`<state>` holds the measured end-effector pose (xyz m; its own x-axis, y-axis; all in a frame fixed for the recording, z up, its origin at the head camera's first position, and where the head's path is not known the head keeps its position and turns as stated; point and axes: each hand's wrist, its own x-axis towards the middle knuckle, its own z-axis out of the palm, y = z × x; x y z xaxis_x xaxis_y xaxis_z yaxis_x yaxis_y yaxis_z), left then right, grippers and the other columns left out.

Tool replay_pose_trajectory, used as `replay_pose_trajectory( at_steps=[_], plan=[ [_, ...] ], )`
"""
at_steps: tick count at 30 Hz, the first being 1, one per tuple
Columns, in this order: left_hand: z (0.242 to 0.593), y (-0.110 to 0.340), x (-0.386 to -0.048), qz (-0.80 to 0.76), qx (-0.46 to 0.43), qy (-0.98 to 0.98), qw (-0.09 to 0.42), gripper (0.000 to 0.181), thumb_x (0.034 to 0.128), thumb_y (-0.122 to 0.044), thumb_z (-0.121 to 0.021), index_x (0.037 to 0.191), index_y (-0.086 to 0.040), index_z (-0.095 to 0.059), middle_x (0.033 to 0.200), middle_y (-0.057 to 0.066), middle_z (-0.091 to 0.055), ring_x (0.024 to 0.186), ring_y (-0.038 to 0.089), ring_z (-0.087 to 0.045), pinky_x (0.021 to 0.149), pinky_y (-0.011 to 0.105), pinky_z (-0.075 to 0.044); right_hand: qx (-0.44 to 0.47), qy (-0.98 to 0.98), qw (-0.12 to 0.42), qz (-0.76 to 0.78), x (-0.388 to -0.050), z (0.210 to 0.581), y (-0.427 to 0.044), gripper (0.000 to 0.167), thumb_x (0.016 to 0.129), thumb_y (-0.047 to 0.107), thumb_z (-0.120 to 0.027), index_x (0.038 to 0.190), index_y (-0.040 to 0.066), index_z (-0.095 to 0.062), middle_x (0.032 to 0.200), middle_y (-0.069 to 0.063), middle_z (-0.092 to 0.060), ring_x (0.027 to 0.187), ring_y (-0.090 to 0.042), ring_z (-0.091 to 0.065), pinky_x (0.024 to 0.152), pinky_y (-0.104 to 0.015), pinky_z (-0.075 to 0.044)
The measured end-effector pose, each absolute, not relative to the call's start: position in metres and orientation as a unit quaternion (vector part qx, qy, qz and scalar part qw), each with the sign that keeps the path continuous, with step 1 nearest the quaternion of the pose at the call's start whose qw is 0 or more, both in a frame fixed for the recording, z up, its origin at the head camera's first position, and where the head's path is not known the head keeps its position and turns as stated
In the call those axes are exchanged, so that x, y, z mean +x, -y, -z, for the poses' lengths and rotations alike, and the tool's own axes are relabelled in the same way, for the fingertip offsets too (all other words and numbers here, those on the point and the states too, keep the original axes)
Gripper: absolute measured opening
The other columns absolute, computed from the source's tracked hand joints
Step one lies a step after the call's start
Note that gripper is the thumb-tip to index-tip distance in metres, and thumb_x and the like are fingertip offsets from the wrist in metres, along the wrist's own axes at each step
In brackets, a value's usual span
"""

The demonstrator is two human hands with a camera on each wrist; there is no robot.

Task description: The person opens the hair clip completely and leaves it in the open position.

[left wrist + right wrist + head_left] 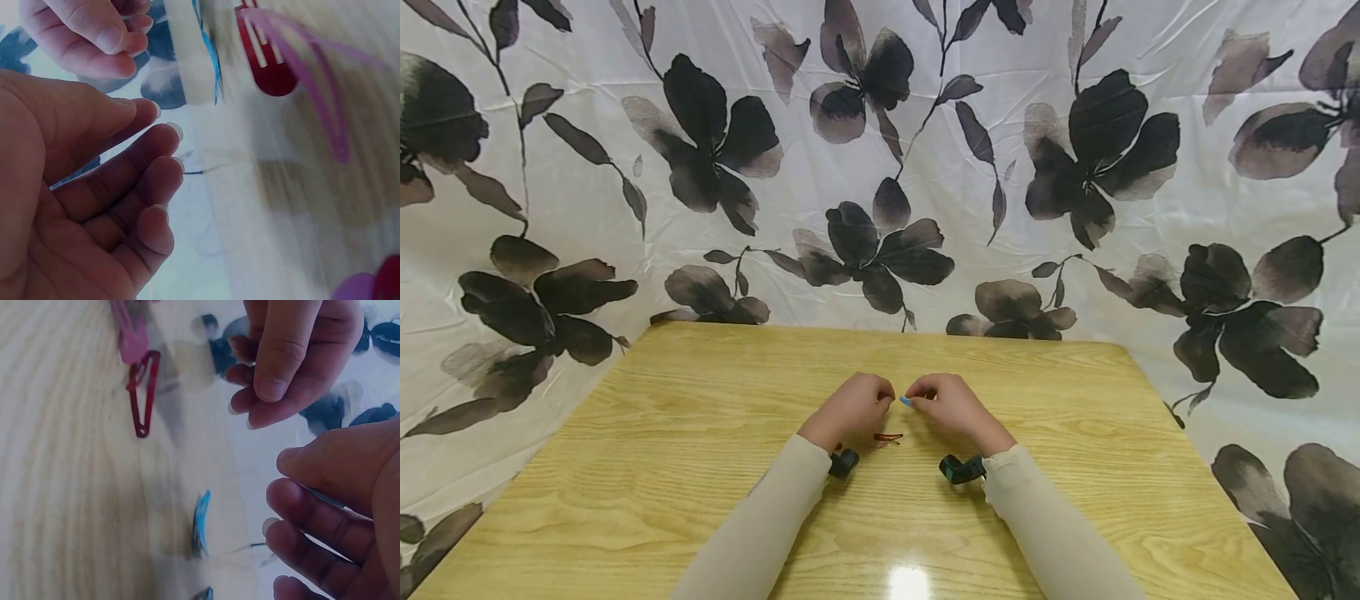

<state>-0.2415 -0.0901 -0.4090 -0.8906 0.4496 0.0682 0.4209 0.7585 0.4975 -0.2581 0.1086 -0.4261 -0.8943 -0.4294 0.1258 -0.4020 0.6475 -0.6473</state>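
Several snap hair clips lie on the wooden table between and below the hands. A blue hair clip (906,401) is close to the fingertips of my right hand (953,410); in the right wrist view the blue clip (201,524) appears apart from those bent, loose fingers. My left hand (853,410) hovers opposite, fingers loosely bent and nothing visible between them. Nearer the body is a red clip (887,437). The left wrist view shows this red clip (275,78) overlapped by a pink clip (334,128).
The wooden table (700,417) ends at the back against a white floral cloth (865,167). Each wrist wears a dark strap device, the left (843,463) and the right (961,469). Purple and red shapes, cut off, show in the left wrist view's lower corner.
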Motion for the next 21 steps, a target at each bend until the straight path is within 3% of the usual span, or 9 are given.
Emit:
replay_pose_trajectory(
  at_steps=[5, 14, 21],
  plan=[
    [0.405, 0.086, -0.249, -0.254, 0.232, -0.939, 0.027, 0.029, 0.0988, -0.011, -0.046, 0.109, -0.003, -0.071, 0.106, 0.007, -0.071, 0.093, 0.019, -0.065, 0.085, 0.036, -0.053, -0.222, -0.912, 0.017, 0.345, -0.264, 0.425, -0.110, 0.014, 0.094, 0.017, -0.062, 0.102, 0.013, -0.073, 0.091, 0.003, -0.068, 0.079, -0.011, -0.057, 0.072, -0.031, -0.048],
    [0.409, 0.079, -0.271, -0.217, 0.253, -0.943, 0.000, 0.020, 0.0936, -0.006, -0.055, 0.101, -0.003, -0.074, 0.099, 0.007, -0.072, 0.094, 0.021, -0.067, 0.084, 0.036, -0.053, -0.210, -0.921, 0.027, 0.326, -0.273, 0.424, -0.112, 0.014, 0.094, 0.018, -0.063, 0.103, 0.013, -0.073, 0.092, 0.002, -0.067, 0.075, -0.011, -0.056, 0.069, -0.030, -0.047],
    [0.416, 0.075, -0.283, -0.213, 0.237, -0.948, 0.023, 0.020, 0.0929, -0.007, -0.058, 0.108, -0.004, -0.071, 0.105, 0.008, -0.071, 0.097, 0.022, -0.066, 0.086, 0.036, -0.053, -0.206, -0.926, 0.044, 0.312, -0.278, 0.422, -0.112, 0.015, 0.093, 0.016, -0.063, 0.103, 0.012, -0.073, 0.092, 0.001, -0.068, 0.073, -0.012, -0.058, 0.069, -0.031, -0.049]
  ],
)
